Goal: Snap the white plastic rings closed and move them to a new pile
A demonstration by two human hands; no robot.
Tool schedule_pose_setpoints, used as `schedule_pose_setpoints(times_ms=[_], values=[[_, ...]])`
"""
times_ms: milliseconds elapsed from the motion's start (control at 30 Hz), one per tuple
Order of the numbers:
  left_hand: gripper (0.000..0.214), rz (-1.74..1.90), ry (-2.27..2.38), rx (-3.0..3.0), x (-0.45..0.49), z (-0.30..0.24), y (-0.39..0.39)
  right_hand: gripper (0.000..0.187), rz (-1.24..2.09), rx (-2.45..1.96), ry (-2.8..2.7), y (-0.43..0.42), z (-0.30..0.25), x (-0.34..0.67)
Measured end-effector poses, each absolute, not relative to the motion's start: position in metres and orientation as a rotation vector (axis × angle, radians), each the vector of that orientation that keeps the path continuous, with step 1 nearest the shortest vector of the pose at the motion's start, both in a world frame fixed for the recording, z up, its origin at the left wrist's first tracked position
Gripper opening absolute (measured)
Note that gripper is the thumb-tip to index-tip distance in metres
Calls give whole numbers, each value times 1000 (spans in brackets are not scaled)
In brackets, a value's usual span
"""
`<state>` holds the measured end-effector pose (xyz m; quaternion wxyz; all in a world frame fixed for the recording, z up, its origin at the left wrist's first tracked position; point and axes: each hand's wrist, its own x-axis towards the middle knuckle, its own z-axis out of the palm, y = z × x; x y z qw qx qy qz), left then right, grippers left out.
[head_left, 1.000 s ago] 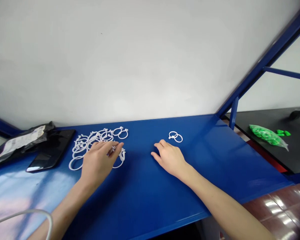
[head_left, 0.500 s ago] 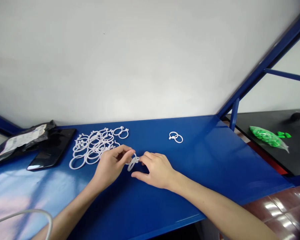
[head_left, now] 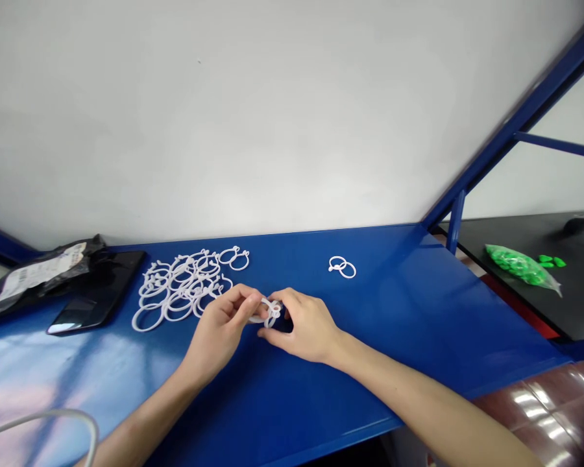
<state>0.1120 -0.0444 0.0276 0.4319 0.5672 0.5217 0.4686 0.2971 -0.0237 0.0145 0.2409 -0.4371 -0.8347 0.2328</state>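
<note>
My left hand [head_left: 230,318] pinches white plastic curtain rings [head_left: 273,313] between thumb and fingertips, low over the blue table. These rings overlap, with their small eyelets toward the right; fingers hide part of them, so I cannot tell how many there are. Curled round their right side is my right hand [head_left: 304,324], thumb at the lower rim and index finger at the top. Behind my left hand lies a pile of similar curtain rings [head_left: 180,285], several overlapping. Farther right, two overlapping curtain rings [head_left: 343,266] lie by themselves.
On the blue table [head_left: 394,311], a black plastic package [head_left: 43,272] with a label and a dark phone-like slab [head_left: 97,298] lie at left. A pale cable [head_left: 53,413] loops at lower left. At right, a black surface [head_left: 579,285] carries a bag of green pieces [head_left: 520,264].
The held rings have turned and moved slightly right. My right thumb and index finger have come in around them, where before the thumb stood apart.
</note>
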Motion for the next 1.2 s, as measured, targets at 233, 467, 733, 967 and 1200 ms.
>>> schedule_pose_setpoints(times_ms=[233, 467, 733, 967, 1200], values=[[34, 1202, 1608, 1751, 93, 30, -36, 46, 692, -1222, -2245, -17, 18, 311], [28, 1056, 1556, 2346, 76, 14, -17, 54, 647, -1298, -2258, -10, 12, 318], [19, 1081, 1494, 2465, 96, 14, -33, 43, 552, -1071, -2283, -12, 11, 319], [23, 999, 1454, 1773, 107, 20, -44, 48, 504, -818, -2349, -20, 12, 316], [34, 1009, 1274, 1468, 107, 24, -40, 42, 954, -928, -1916, -18, 13, 321]])
